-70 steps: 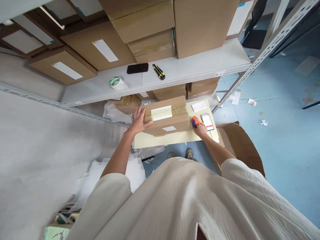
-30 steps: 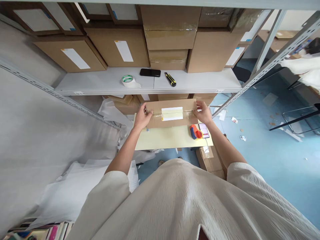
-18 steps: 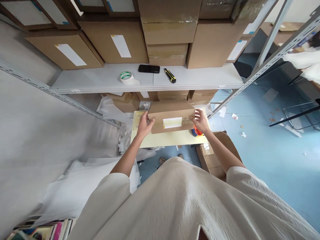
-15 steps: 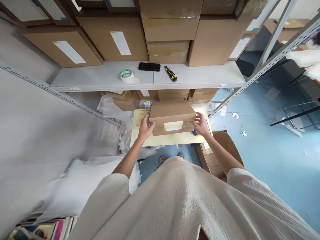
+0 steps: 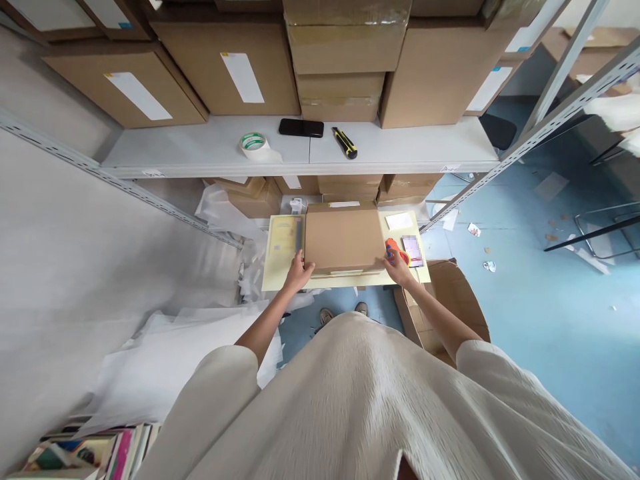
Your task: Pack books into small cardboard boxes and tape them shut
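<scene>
A brown cardboard box lies flat on the small pale-yellow table, its top facing up. Pale label edges show along its front and back. My left hand grips the near left corner, and my right hand holds the near right corner; the fingers of both are closed on it. Just beyond my right hand is a red and blue tape dispenser, partly hidden by it. Beside that are a small purple printed card and a white paper. A yellow printed sheet lies left of the box.
Above the table, a grey shelf bears a tape roll, a phone, a box cutter and several cartons. An open carton stands on the floor at right. White foam sheets are piled at left, above books.
The box has tipped from showing its labelled front to lying flat on the table. Both hands have moved down and nearer with it, and the tape dispenser and card show more.
</scene>
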Demonstrator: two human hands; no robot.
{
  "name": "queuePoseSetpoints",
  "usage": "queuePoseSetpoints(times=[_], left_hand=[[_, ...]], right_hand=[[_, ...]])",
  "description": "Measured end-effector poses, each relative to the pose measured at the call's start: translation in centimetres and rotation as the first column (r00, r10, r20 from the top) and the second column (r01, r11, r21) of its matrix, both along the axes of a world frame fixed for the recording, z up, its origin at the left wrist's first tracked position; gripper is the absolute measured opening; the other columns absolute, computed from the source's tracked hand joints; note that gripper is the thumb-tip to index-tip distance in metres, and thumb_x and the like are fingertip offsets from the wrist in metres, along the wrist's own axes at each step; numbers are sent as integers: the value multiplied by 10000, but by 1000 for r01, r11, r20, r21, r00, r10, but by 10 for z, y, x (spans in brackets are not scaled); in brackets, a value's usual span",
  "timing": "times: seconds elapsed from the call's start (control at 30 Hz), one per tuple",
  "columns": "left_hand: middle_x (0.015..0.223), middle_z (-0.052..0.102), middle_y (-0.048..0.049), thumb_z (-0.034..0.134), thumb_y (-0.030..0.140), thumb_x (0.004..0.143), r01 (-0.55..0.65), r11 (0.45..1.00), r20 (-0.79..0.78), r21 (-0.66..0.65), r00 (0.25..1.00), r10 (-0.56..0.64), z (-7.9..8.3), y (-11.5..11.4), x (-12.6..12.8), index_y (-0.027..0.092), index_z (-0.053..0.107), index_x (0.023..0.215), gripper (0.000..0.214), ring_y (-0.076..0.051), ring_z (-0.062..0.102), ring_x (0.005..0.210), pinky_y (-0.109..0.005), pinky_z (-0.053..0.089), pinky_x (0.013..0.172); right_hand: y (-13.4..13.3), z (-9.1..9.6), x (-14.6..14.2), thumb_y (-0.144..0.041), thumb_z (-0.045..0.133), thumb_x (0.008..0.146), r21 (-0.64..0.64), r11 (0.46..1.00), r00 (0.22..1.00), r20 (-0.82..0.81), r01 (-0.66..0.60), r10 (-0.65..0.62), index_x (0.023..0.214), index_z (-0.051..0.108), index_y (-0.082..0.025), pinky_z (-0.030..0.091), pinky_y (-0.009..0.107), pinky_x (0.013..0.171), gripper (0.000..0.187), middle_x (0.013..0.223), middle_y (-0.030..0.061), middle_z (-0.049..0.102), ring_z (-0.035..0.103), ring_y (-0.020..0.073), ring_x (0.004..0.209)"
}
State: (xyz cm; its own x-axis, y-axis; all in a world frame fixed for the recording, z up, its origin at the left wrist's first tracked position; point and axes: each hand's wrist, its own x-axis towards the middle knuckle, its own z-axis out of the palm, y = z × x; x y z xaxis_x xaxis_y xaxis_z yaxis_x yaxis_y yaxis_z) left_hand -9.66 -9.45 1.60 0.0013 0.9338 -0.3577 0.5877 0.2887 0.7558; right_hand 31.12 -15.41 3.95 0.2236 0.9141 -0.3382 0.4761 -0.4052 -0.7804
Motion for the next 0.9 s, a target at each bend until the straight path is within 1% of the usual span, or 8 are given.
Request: queuePoseSetpoints(times=[0.17,0.27,0.37,0.47,0.6,0.73,0.83,0.9], left_hand=[[1481,712,-247,777,467,977,50,996,-55,-73,997,-54,-5,4,-4,165,381,1775,941,-380,729,1357,-505,540,1189],[1527,690,-262,800,484,965,30,997,-80,-73,996,-36,-2,20,-5,165,433,1743,918,-393,693,1434,-491,521,1214],[1622,620,-276,810,438,970,-6,1000,-53,8,999,7,6,47,-2,151,463,1721,876,-385,666,1478,-501,495,1263],[1638,612,-266,790,369,982,-16,998,-5,62,1000,16,15,81,5,151,478,1709,820,-370,677,1461,-517,502,1270],[1638,621,-261,822,336,946,-41,998,40,57,998,39,19,121,16,162,528,1666,798,-365,688,1451,-522,514,1261],[1659,622,-253,809,289,929,-42,998,48,46,998,40,12,146,24,178,549,1655,779,-380,636,1527,-549,495,1280],[1690,603,-243,808,267,916,-45,998,31,38,999,43,3,157,26,192,563,1654,781,-394,586,1583,-568,469,1302],[1674,625,-219,826,271,899,-63,997,24,35,998,62,-3,163,25,216,578,1645,787,-397,570,1600,-571,456,1312]], right_hand=[[1,-5,6,-803,705,858,-62,997,998,20,-53,55,1436,633,-237,569,676,1134,812,1200,204,806,781,435,1147],[13,-5,12,-750,702,879,-57,998,998,51,-29,32,1375,655,-245,561,691,1148,710,1243,208,809,772,442,1202],[35,-2,19,-665,698,886,-9,1000,999,49,12,-11,1339,670,-242,567,657,1160,620,1311,195,797,773,398,1205],[63,4,22,-604,719,859,52,998,999,-22,42,-41,1326,690,-244,575,615,1164,591,1345,178,791,773,354,1190],[98,13,24,-546,721,848,92,992,991,-112,90,-80,1301,715,-238,599,596,1130,548,1411,189,773,767,341,1208],[124,12,25,-532,751,828,120,990,990,-128,80,-65,1269,745,-248,565,589,1189,524,1453,174,763,718,352,1344],[139,7,26,-515,765,801,90,991,985,-152,99,-85,1276,750,-245,543,581,1224,547,1492,176,749,703,350,1379],[148,3,25,-502,779,777,58,992,979,-177,114,-102,1275,750,-242,545,576,1225,562,1525,182,732,701,348,1381]])
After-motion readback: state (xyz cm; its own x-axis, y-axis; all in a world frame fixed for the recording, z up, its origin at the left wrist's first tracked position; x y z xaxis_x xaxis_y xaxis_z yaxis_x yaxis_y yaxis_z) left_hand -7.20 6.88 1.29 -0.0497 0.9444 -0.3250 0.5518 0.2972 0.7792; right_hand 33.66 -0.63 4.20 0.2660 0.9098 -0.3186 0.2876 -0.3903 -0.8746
